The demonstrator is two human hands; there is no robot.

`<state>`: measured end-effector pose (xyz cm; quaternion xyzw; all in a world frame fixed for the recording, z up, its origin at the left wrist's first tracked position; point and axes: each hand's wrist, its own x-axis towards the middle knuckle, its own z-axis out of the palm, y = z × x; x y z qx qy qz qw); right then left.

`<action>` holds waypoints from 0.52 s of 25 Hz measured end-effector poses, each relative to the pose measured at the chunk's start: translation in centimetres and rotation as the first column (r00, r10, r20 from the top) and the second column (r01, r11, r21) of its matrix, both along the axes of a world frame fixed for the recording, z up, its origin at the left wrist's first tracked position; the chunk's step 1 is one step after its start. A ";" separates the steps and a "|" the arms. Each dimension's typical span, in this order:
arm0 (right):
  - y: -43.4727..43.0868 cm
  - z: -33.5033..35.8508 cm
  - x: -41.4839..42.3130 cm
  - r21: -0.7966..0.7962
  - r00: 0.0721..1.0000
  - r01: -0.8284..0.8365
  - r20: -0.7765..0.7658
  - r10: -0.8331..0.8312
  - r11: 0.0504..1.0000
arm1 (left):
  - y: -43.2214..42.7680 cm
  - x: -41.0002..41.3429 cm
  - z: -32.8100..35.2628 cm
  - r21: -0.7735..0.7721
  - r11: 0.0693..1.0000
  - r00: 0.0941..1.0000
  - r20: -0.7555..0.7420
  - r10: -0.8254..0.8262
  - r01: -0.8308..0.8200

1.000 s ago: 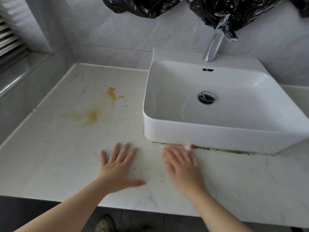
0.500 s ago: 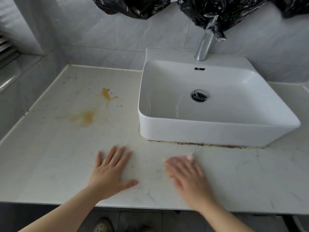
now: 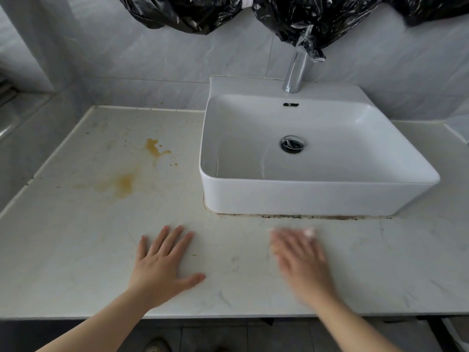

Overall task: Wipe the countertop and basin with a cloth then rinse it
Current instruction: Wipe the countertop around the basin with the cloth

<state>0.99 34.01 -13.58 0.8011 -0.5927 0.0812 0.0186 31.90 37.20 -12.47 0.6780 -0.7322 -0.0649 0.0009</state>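
My left hand (image 3: pixel 162 262) lies flat on the pale marble countertop (image 3: pixel 76 250), fingers spread, holding nothing. My right hand (image 3: pixel 299 260) is blurred with motion and presses palm-down on the counter in front of the white basin (image 3: pixel 304 199). A small pale bit of cloth (image 3: pixel 309 232) shows past its fingertips; the rest is hidden under the hand. Two yellow-brown stains (image 3: pixel 124 185) (image 3: pixel 154 147) mark the counter left of the basin. A dark line of grime (image 3: pixel 304 216) runs along the basin's front base.
A chrome faucet (image 3: pixel 295 69) stands behind the basin, its top wrapped in black plastic (image 3: pixel 312 19) that hangs along the tiled wall. The drain (image 3: pixel 291 143) sits mid-basin. The counter's front edge (image 3: pixel 228 316) is close to my arms, and a shoe (image 3: pixel 157 345) shows below.
My right hand has slid right and back from the basin's base along the counter. The view has shifted, so the basin sits more centred. My left hand stays planted.
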 end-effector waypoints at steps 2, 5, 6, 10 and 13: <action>-1.5 0.3 -2.5 0.075 0.914 0.394 0.076 -0.399 0.916 | 0.4 -0.4 -0.2 0.026 0.999 0.999 -0.026 0.046 -0.045; 0.0 -0.1 2.3 0.074 0.969 0.192 0.141 -0.201 0.979 | 0.5 -0.5 -0.8 -0.005 1.000 0.999 -0.024 0.023 -0.023; 0.9 -0.7 4.0 0.049 0.994 0.004 0.107 -0.009 0.999 | 0.4 -0.4 -0.9 -0.033 0.999 1.000 -0.015 0.023 -0.024; -2.2 0.7 0.0 0.057 0.999 -0.011 0.047 0.008 0.998 | 0.0 -0.8 -0.2 -0.084 0.993 0.996 -0.027 0.084 -0.086; -2.1 0.6 -6.8 0.110 0.896 0.413 0.126 -0.425 0.904 | 0.1 -1.1 -0.6 -0.102 0.991 0.996 -0.001 0.092 -0.091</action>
